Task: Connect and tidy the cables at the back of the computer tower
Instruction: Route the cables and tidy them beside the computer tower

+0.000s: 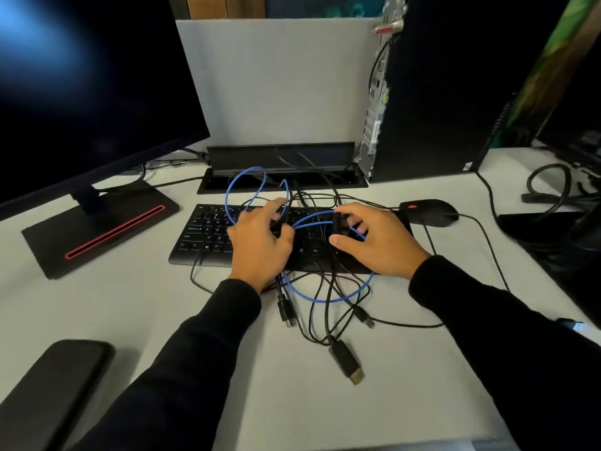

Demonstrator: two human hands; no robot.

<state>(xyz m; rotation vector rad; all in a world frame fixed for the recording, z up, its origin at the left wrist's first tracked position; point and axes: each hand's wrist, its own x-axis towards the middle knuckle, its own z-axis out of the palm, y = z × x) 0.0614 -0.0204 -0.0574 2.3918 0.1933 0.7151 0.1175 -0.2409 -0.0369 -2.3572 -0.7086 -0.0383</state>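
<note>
A tangle of black cables [325,307] and one blue cable [328,299] lies over a black keyboard [208,236] and the white desk in front of it. My left hand [260,242] grips a bunch of blue and black cables above the keyboard. My right hand [377,239] holds a black cable and blue loops between fingers and thumb. Loose plugs lie near me: a wide black connector with a gold tip [346,362] and two smaller black plugs [287,312]. The black computer tower [432,92] stands at the back right, its rear panel [377,102] facing left.
A monitor [91,86] on a black stand with a red stripe stands at left. A black mouse [429,212] sits right of the keyboard. An open cable tray [279,157] runs along the grey partition. A dark phone [45,395] lies near left. More cables coil far right.
</note>
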